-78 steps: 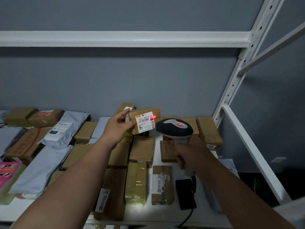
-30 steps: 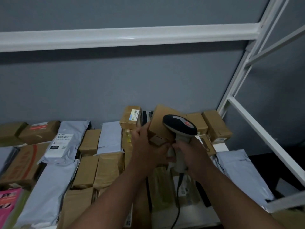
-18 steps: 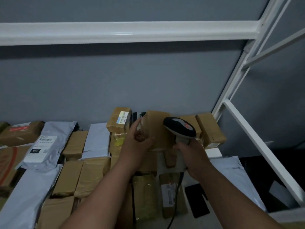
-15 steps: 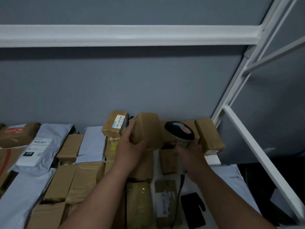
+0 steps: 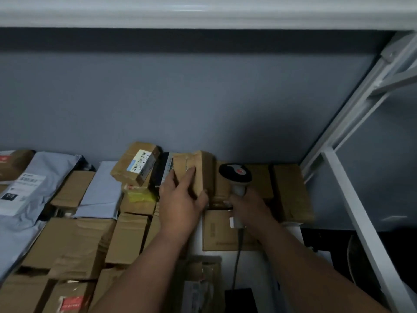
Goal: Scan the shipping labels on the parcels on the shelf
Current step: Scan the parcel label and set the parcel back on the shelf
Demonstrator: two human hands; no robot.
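Observation:
My left hand (image 5: 180, 203) grips a small brown cardboard parcel (image 5: 198, 168) standing on edge at the back of the shelf, fingers over its near face, thumb on the right side. No label shows on it. Just to its left a taped box (image 5: 137, 166) lies tilted with a white barcode label (image 5: 141, 163) facing up. My right hand (image 5: 250, 206) holds the handle of a corded barcode scanner (image 5: 235, 175) with a black head and red mark, right beside the gripped parcel. No red beam is visible.
Brown boxes (image 5: 74, 240) and grey mailer bags (image 5: 27, 186) crowd the white shelf (image 5: 291, 236). More boxes (image 5: 291, 190) stand at the back right. A white upright post (image 5: 361, 222) and upper shelf beam (image 5: 203, 16) frame the bay. A black flat object (image 5: 240, 300) lies at the front.
After the labelled box was scanned, my left hand picked up another brown parcel, turned it and moved it back against the wall. The scanner dropped low and its red beam is gone.

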